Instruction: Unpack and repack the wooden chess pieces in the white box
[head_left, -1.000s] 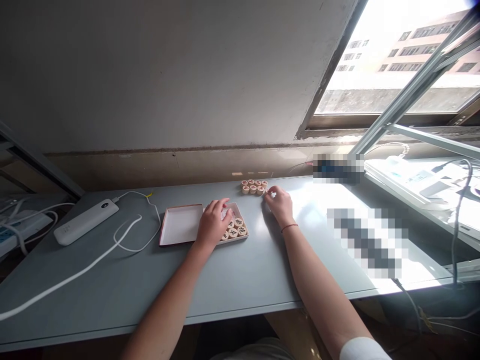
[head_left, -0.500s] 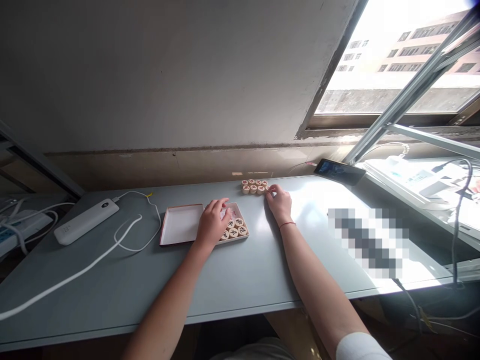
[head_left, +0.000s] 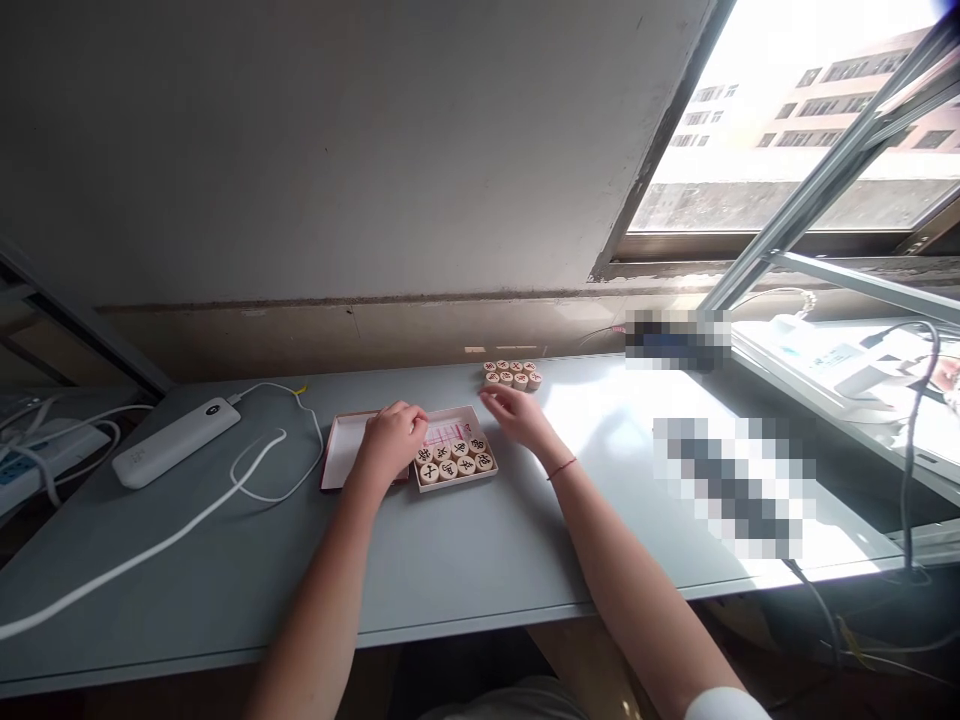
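Observation:
A shallow white box (head_left: 457, 484) holds several round wooden Chinese chess pieces (head_left: 448, 468) with dark characters, set in two rows along its near side. Above them a pinkish-red printed grid shows on the box's bottom. My left hand (head_left: 391, 438) hovers at the box's left side, partly over the box lid (head_left: 346, 446), its fingers curled; whatever is in them is hidden. My right hand (head_left: 519, 412) is above the table, right of the box, fingers reaching left, with nothing visible in them. Just beyond it stand more chess pieces (head_left: 523, 379) in two rows, characters reddish.
On the left lie a white power bank (head_left: 176, 443) and a looping white cable (head_left: 187, 530). A blurred dark object (head_left: 731, 490) lies on the right, and another blurred one (head_left: 675, 340) stands near the wall. Metal shelf frames flank the grey table (head_left: 465, 570).
My right hand has left the end of the far front row, where a piece now stands, and moved left and nearer. My left hand has shifted left, uncovering more pieces in the box.

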